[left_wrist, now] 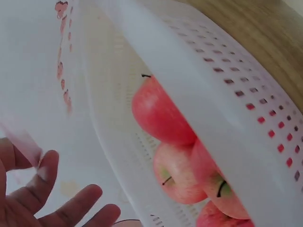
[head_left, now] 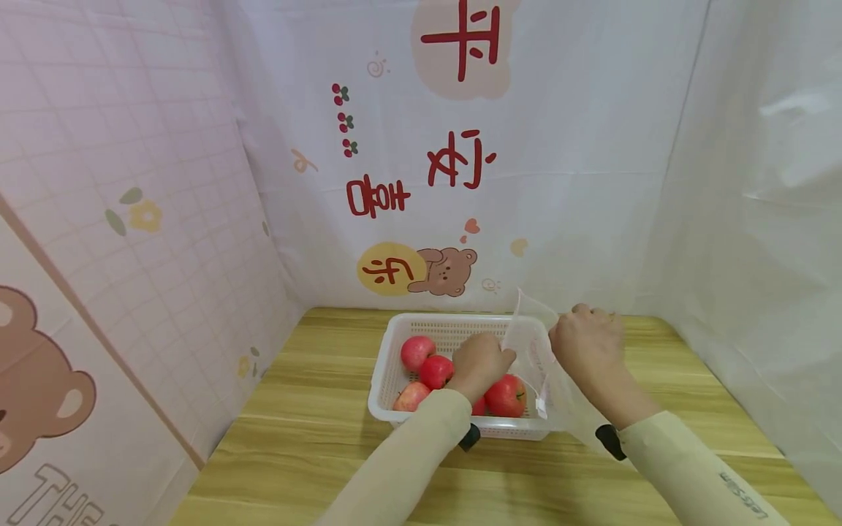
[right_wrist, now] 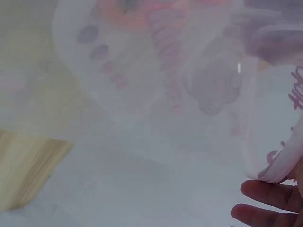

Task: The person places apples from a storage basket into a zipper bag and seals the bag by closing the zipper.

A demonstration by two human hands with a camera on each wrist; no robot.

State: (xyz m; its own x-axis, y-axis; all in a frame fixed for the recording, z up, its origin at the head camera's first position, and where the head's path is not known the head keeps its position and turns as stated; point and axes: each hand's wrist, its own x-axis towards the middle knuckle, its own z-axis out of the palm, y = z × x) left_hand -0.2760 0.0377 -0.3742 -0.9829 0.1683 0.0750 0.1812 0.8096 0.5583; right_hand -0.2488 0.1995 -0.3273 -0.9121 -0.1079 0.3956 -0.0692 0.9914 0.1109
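Observation:
A translucent plastic bag with pink printing is held up at the right side of a white basket. My left hand pinches one edge of its mouth between thumb and forefinger, the other fingers spread, as the left wrist view shows. On the opposite edge, my right hand grips the film, its fingertips at the bag's rim in the right wrist view. Red apples lie in the basket, several of them showing stems in the left wrist view. My left forearm covers part of the basket's front.
Wood-grain tabletop surrounds the basket. Behind it rises a white backdrop printed with red characters and a bear. Patterned sheeting closes off the left side, and plain white sheeting the right.

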